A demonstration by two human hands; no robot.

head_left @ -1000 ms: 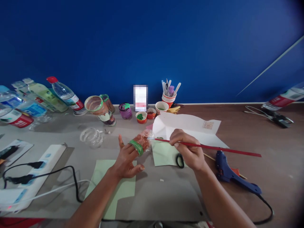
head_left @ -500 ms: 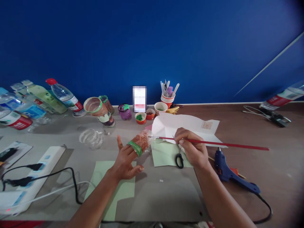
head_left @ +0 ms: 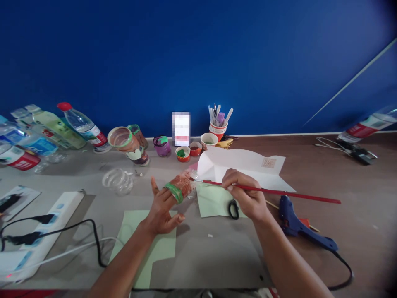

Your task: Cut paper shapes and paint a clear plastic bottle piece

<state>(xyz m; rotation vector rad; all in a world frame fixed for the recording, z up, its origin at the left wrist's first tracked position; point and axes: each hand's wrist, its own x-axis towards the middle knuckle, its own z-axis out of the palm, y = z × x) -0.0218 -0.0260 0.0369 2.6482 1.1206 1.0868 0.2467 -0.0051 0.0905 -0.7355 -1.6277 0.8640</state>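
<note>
My left hand has its middle fingers pushed inside a cut plastic bottle piece, holding it from within; thumb and little finger stick out. This piece is coated in reddish-brown paint, with a green band at the rim and a clear end on the far side. In a pinch, my right hand grips a long red paintbrush, whose bristles touch the bottle piece near its clear end. Under the right hand lie scissors, mostly hidden, on light green paper.
Small paint cups, one green and one brown, stand near a phone. Painted containers and bottles are at left, above a power strip. White paper and a blue glue gun lie right.
My right hand has moved slightly left, bringing the brush tip further onto the brown-painted side of the bottle piece. My left hand stays nearly in place.
</note>
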